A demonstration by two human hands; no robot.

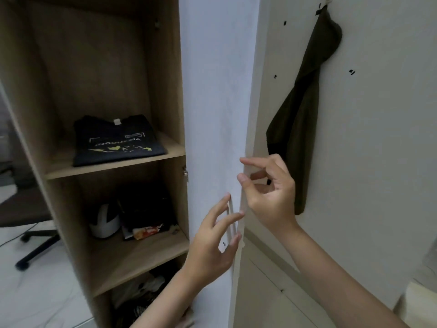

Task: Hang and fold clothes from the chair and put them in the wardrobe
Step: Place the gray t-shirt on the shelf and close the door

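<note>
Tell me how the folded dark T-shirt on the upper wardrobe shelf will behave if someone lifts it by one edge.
The folded T-shirt looks like soft fabric, so it would probably sag and come unfolded rather than lift flat. It lies thin on the shelf, so it is likely light. Pushed, it would more likely slide or bunch than roll.

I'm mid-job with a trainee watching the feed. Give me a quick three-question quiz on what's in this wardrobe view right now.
1. True or false: the folded dark T-shirt with yellow print lies on the upper light wooden shelf of the open wardrobe.
2. Which hand is at the slim handle of the white wardrobe door? A) left hand B) right hand
3. Fill in: the dark olive cloth hangs on the ____ to the right of the door.

Key
1. True.
2. A; its straight fingers are at the handle, while the right hand's curled fingers are at the door's edge higher up.
3. Wall.
</note>
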